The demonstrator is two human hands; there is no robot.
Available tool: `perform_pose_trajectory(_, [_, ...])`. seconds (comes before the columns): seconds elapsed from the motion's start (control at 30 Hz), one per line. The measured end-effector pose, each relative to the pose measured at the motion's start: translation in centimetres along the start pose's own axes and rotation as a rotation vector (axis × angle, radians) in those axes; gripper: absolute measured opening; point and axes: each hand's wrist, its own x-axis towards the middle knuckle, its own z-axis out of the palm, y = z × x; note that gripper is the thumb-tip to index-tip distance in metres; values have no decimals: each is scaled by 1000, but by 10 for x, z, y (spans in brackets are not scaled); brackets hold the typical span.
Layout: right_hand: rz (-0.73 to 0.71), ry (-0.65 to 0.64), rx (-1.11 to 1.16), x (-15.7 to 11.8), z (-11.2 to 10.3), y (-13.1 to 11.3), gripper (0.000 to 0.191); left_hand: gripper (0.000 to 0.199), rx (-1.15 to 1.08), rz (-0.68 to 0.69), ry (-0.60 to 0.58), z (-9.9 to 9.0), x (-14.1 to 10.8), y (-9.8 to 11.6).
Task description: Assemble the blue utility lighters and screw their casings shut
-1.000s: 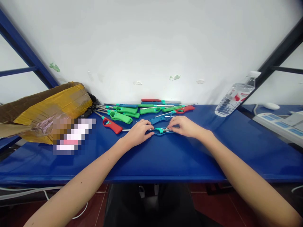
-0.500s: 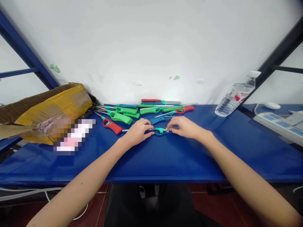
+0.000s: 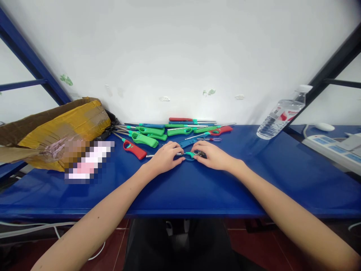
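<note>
Left of the bottle (image 3: 280, 118), the right hand (image 3: 213, 155) has shifted inward, its fingers now pinching the blue lighter (image 3: 188, 160) by its trigger (image 3: 190, 154), the left hand (image 3: 166, 157) gripping its front, apparently steadying it together.

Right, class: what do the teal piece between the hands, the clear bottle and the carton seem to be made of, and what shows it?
The teal piece: probably smooth moulded plastic, by its even, opaque colour. The clear bottle: glossy, likely plastic, by its ridged, see-through wall. The carton: apparently cardboard, by its dull tan flap, with shiny yellow tape.
</note>
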Motion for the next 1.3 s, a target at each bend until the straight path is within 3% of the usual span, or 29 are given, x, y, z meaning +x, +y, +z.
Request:
perform_pose_trajectory(0.37, [55,14,75,3,8,4,14,20,-130,-41,11,6,2,5])
perform_pose_trajectory(0.9, [84,66,27,4,6,5,17,18,-44,13,91,9,1,0])
perform_pose_trajectory(1.3, [80,88,37,5,6,8,14,19,-13,13,62,6,0,4])
